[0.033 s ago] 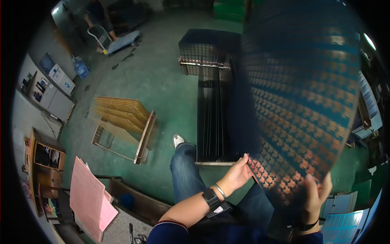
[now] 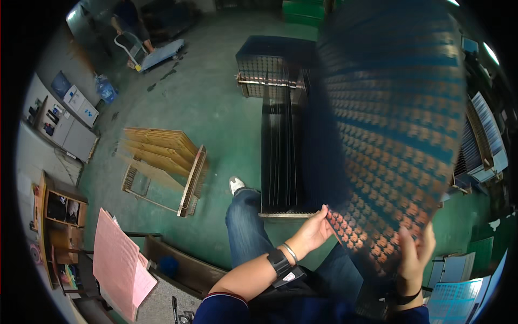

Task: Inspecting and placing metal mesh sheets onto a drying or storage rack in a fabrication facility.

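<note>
A large dark circuit board panel (image 2: pixel 394 146) with rows of small copper shapes stands raised on my right, tilted and partly blurred. At its lower left corner, my left hand (image 2: pixel 315 231) pinches the edge between thumb and fingers. Lower on the right side, my right hand (image 2: pixel 416 252) grips the panel, thumb on its face and fingers around the far edge. Just left of the panel, a rack (image 2: pixel 286 215) holds several thin dark panels (image 2: pixel 278 156) on edge. Behind the raised panel, part of this rack is hidden.
Beyond the rack stands another loaded rack (image 2: pixel 267 70). Yellow-brown boards (image 2: pixel 162 147) lean in a slotted rack at left. Pink perforated sheets (image 2: pixel 116 259) rest by a grey surface with a marker (image 2: pixel 174 309). A person (image 2: pixel 129 21) stands by a flatbed trolley (image 2: pixel 162 54). Blue panels (image 2: pixel 453 299) lie lower right.
The panel's right edge has swung slightly left, and my right hand has shifted a little left with it. My left hand stays nearly in place, still gripping the corner.
</note>
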`<state>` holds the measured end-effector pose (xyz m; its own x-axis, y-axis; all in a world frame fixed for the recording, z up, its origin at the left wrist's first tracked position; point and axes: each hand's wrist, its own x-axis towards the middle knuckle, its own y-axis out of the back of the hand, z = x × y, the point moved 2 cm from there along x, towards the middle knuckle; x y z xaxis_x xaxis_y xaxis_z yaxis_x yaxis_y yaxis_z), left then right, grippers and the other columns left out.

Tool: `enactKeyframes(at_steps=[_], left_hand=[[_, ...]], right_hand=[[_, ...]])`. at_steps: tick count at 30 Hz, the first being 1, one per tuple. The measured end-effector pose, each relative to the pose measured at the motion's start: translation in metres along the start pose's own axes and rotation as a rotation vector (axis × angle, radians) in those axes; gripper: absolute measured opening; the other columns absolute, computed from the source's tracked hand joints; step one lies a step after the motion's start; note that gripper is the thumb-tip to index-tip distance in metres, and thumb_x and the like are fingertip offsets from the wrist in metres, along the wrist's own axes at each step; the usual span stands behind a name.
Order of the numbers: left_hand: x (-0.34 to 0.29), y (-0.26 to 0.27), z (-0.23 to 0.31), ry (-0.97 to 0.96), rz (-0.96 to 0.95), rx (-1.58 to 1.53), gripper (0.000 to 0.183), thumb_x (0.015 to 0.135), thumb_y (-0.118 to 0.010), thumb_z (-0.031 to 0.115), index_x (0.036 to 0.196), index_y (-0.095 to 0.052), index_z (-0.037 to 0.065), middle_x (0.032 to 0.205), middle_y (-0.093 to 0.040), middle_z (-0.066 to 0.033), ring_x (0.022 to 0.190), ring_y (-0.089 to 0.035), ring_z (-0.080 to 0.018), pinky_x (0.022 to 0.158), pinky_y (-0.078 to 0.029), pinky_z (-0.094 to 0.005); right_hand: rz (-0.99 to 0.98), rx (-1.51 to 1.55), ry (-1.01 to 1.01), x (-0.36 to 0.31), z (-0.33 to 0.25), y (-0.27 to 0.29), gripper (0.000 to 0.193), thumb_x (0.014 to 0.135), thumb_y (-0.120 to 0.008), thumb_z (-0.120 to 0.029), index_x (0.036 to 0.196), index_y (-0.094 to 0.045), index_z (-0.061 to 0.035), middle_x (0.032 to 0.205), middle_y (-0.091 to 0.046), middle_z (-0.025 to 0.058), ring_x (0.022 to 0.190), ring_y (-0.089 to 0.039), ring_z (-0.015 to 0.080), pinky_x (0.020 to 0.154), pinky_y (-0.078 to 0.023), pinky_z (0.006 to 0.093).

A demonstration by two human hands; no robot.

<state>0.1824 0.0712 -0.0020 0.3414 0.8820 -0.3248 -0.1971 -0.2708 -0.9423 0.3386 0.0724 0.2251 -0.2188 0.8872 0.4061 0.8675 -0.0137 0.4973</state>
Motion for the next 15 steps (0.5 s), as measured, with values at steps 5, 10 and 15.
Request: enactKeyframes(at_steps=[5,10,15], left_hand=[[0.007,0.07,-0.004,0.153,0.185,0.001,0.031,0.094,-0.049,0.037,0.105,-0.054,0.008,0.109,-0.061,-0.0089,0.105,-0.056,-0.0196,0.098,-0.041,-0.0341],[0.004,0.097,-0.009,0.218,0.309,0.006,0.037,0.096,-0.044,0.04,0.109,-0.052,0.006,0.115,-0.057,-0.0112,0.111,-0.052,-0.021,0.101,-0.038,-0.0354],[0.006,0.09,0.002,0.219,0.277,0.063,0.048,0.096,-0.037,0.046,0.115,-0.05,0.003,0.118,-0.055,-0.0149,0.112,-0.052,-0.0252,0.102,-0.038,-0.0376]], right_hand=[[-0.254,0.144,-0.209,0.025,0.033,-0.064,0.044,0.086,-0.051,0.0,0.129,-0.042,0.0062,0.069,-0.059,0.0049,0.043,-0.042,0.0032,0.041,-0.034,0.0208],[-0.356,0.08,-0.235,0.044,0.062,-0.091,0.051,0.085,-0.051,0.001,0.135,-0.039,0.0011,0.066,-0.055,0.0045,0.051,-0.043,0.0044,0.047,-0.037,0.0224],[-0.347,0.126,-0.16,0.063,0.061,-0.108,0.06,0.082,-0.047,0.005,0.139,-0.032,-0.0016,0.107,-0.063,0.0181,0.075,-0.057,0.0105,0.073,-0.047,0.0254]])
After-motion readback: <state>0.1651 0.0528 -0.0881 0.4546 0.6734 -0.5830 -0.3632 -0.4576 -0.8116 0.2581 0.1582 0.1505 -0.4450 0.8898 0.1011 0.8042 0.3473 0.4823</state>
